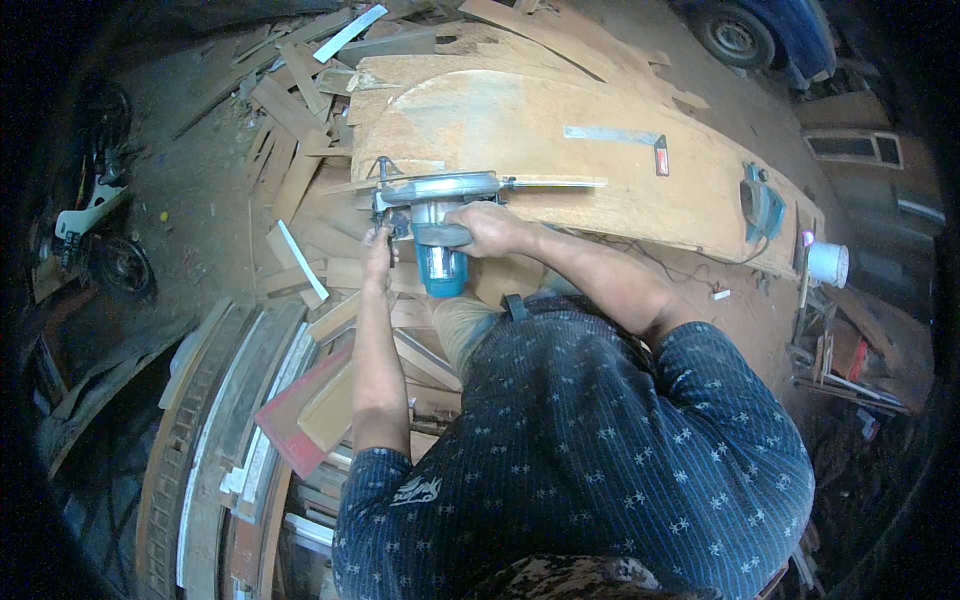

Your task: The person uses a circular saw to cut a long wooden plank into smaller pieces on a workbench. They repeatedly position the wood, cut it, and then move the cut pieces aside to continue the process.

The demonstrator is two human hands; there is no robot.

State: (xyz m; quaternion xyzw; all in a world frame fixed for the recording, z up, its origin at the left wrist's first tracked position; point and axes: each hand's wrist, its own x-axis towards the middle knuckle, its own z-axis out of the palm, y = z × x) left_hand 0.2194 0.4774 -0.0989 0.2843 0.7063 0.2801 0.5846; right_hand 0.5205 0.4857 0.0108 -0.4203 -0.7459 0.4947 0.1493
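A circular saw (440, 270) with a teal motor housing and a grey metal guard rests at the near left edge of a plywood-topped bench (480, 115). My right hand (487, 228) is wrapped round its dark handle. At the saw's left end, the fingers of my left hand (378, 258) are closed on a dark part by its base; the grip is partly hidden. The saw sits across a thin wooden strip (350, 187) that sticks out to the left. The blade and its contact with the wood are hidden under the guard.
A try square (658, 150) and a second teal power tool (763, 208) lie on the bench. A white bucket (828, 263) stands off its right end. Offcuts (290, 115) litter the floor at left, near stacked boards (225, 400) and a motorcycle (95, 220). A blue vehicle (765, 35) is far right.
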